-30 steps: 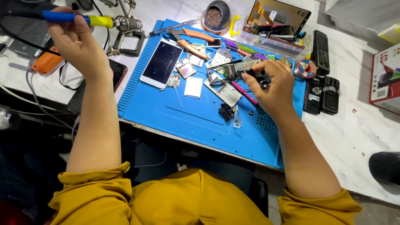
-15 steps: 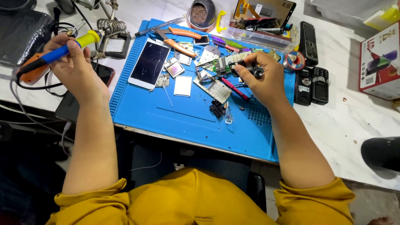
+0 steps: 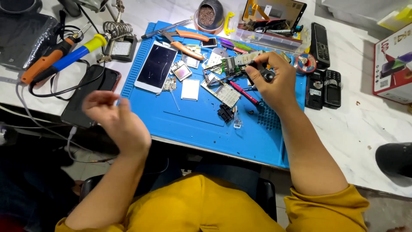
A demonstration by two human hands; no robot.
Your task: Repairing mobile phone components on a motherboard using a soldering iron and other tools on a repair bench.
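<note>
My left hand [image 3: 116, 122] hovers blurred over the table's front edge with its fingers apart and nothing in it, just below a black phone [image 3: 92, 92]. A soldering iron with a blue and yellow handle [image 3: 71, 56] lies on the white table at the left, apart from that hand. At the far side of the blue work mat [image 3: 201, 124], my right hand [image 3: 277, 83] grips a small green circuit board [image 3: 240, 62]. A small black round part [image 3: 268, 76] sits under its thumb.
On the mat lie a white smartphone [image 3: 156, 66], orange-handled pliers [image 3: 186, 45], a pink screwdriver [image 3: 244, 92] and several small phone parts. A soldering stand [image 3: 120, 41] and a tip-cleaner pot [image 3: 209, 15] stand behind. Black keypad phones [image 3: 324, 88] and a red box [image 3: 392, 64] are at the right.
My left hand has laid the soldering iron down on the table at the left and drawn back toward the front edge, empty. My right hand still holds the board.
</note>
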